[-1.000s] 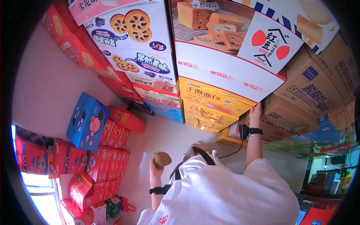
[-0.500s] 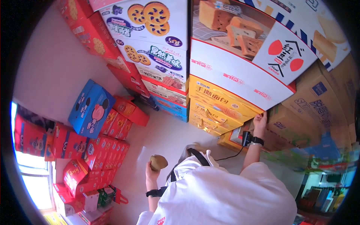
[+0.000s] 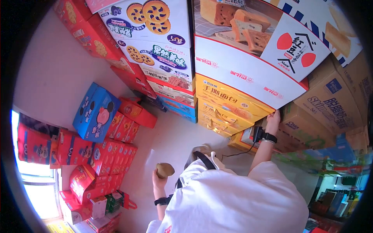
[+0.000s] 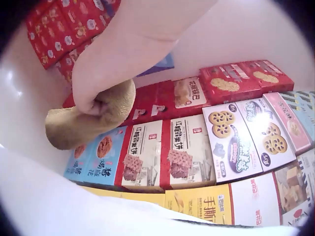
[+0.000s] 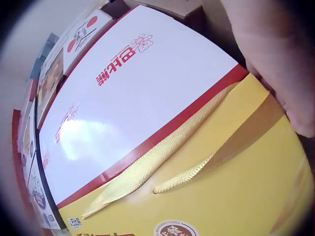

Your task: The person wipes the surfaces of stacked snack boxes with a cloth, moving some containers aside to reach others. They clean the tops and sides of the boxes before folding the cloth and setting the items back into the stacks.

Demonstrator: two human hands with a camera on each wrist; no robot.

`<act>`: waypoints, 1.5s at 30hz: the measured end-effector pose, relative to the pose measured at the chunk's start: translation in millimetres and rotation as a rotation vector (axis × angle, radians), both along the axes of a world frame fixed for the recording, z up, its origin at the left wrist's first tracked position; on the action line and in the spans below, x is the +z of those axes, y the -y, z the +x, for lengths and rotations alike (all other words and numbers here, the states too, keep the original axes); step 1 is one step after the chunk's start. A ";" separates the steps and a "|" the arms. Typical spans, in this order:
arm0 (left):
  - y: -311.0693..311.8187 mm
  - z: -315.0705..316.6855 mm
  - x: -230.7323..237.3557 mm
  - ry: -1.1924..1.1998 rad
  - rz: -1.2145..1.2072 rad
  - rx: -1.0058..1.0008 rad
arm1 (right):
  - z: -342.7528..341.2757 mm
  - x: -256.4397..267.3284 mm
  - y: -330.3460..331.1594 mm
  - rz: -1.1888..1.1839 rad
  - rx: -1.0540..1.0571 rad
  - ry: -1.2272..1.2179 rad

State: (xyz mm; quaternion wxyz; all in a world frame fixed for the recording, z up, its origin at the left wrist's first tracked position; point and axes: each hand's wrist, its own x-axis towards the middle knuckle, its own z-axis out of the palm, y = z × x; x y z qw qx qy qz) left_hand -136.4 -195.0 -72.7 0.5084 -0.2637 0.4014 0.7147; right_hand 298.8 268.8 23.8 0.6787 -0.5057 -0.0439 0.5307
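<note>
Olive-brown folded cloth point(image 3: 165, 170) with a soft surface is held in my left hand point(image 3: 157, 182), the digits curled round it, above the pale, smooth floor point(image 3: 145, 136). My right hand point(image 3: 273, 120) touches the outer corner of a glossy yellow printed carton point(image 3: 229, 101); its fingertips are partly hidden, so I cannot tell whether they grip. The carton directly adjoins a large white carton with red edging point(image 3: 248, 79). In the right wrist view, a woven gold ribbon handle point(image 5: 147, 167) runs along the yellow face near this border. Brown cardboard cartons point(image 3: 305, 126) stand just beside my right hand; a blue rectangular box point(image 3: 95, 114) sits among stacked red cartons point(image 3: 110, 163), well apart from it.
</note>
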 end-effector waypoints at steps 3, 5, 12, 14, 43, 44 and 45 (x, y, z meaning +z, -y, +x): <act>4.6 1.7 -1.7 -0.007 0.031 -0.010 | 2.8 -4.0 -1.9 0.011 -0.023 0.014; 4.0 4.6 -0.2 -0.025 0.024 -0.004 | -9.0 9.4 -1.7 0.038 -0.077 0.071; -1.8 12.3 -5.7 -0.001 0.038 -0.049 | -21.6 11.5 11.0 0.266 -0.058 0.190; -6.1 11.6 -8.8 -0.007 0.052 -0.072 | -18.3 6.7 18.8 0.165 -0.133 0.249; -143.4 29.1 255.5 -1.481 0.222 -0.856 | -231.3 106.6 190.7 0.878 1.754 0.819; -149.8 28.8 257.3 -1.564 0.193 -0.920 | -222.6 105.3 184.2 0.875 1.749 0.824; -157.0 28.7 261.5 -1.563 0.198 -0.923 | -214.2 114.4 177.4 0.778 1.734 0.863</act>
